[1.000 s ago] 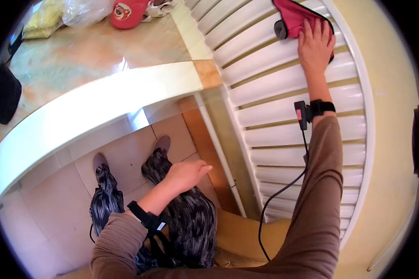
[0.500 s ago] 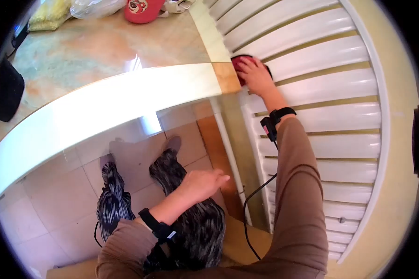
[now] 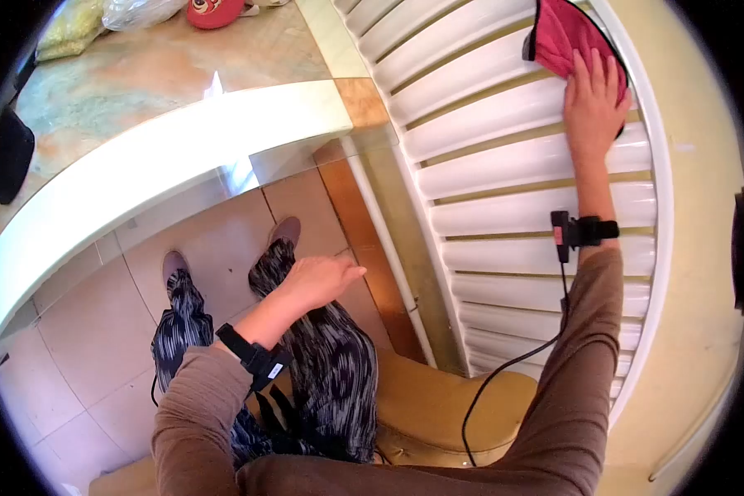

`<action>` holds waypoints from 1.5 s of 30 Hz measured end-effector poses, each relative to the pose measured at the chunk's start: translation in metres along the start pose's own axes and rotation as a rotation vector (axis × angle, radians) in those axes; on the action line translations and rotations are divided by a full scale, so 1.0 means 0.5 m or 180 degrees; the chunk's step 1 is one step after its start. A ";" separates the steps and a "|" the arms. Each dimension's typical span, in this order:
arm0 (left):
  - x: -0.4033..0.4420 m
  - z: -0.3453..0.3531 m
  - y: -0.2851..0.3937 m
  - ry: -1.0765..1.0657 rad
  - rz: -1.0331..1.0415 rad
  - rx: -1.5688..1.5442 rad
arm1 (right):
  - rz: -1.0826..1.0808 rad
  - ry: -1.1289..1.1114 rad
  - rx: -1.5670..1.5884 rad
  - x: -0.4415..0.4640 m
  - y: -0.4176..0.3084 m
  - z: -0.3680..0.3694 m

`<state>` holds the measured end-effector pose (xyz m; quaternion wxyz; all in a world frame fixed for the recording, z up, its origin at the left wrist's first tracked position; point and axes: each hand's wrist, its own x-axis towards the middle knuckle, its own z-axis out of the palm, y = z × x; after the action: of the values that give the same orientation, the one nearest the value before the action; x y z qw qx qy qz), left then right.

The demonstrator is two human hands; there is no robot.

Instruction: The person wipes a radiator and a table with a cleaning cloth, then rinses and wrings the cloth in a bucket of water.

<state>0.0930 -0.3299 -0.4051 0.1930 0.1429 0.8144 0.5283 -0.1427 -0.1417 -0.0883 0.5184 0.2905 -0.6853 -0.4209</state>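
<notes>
My right hand (image 3: 593, 103) lies with its fingers spread on a red cloth (image 3: 566, 37) with a dark edge. The cloth rests on a white slatted radiator (image 3: 496, 169), near its right rim at the top of the view. Part of the cloth is under my palm and fingers. Nearer to me, my left hand (image 3: 318, 281) hangs over my leg with its fingers curled together; whether anything is inside them is hidden. A black band with a small box sits on each wrist, and a cable runs from the right one.
A marble-patterned ledge (image 3: 174, 62) with a white curved front edge (image 3: 165, 149) fills the upper left. On it are a red item (image 3: 212, 11), plastic bags (image 3: 136, 11) and a black object (image 3: 7, 157). A tan padded seat (image 3: 446, 405) is beside my legs.
Half a second ago my right hand and the cloth were at the radiator's left side by the ledge corner; now they are at its right rim. My left hand shifted slightly left with the view.
</notes>
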 end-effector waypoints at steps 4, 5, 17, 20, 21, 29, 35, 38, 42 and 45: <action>-0.004 -0.008 -0.004 -0.0250 -0.0029 0.0099 | -0.0244 -0.0493 0.0641 -0.060 -0.145 0.036; -0.006 -0.009 -0.003 -0.0258 -0.0032 0.0060 | -0.0384 -0.0739 0.0910 -0.081 -0.193 0.053; -0.008 -0.018 0.001 -0.0218 0.0038 -0.0012 | -0.1392 -0.2041 0.1850 -0.259 -0.362 0.035; -0.008 -0.012 0.001 -0.0265 0.0068 0.0098 | -0.1196 -0.1619 0.1851 -0.231 -0.222 -0.009; -0.008 -0.008 0.001 -0.0290 0.0108 0.0112 | -0.0966 -0.1398 0.1779 -0.212 -0.173 -0.023; -0.002 -0.001 -0.009 -0.0290 0.0050 0.0296 | -0.0361 -0.0218 0.0679 -0.075 0.121 -0.088; -0.013 -0.016 0.003 -0.0196 0.0067 0.0289 | -0.0180 -0.0684 0.0790 -0.164 -0.062 -0.070; -0.017 -0.023 0.010 -0.0303 -0.0042 0.0301 | -0.0381 -0.1259 0.1362 -0.234 -0.187 -0.050; -0.015 -0.024 0.005 -0.0388 -0.0098 0.0392 | -0.0666 -0.1818 0.1564 -0.330 -0.334 -0.019; -0.016 -0.017 -0.006 -0.0059 0.0114 0.0316 | -0.0735 -0.2124 0.1738 -0.385 -0.422 -0.013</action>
<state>0.0962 -0.3414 -0.4037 0.1837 0.1718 0.8351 0.4893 -0.0879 -0.0837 -0.3626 0.1228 0.3396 -0.8642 -0.3504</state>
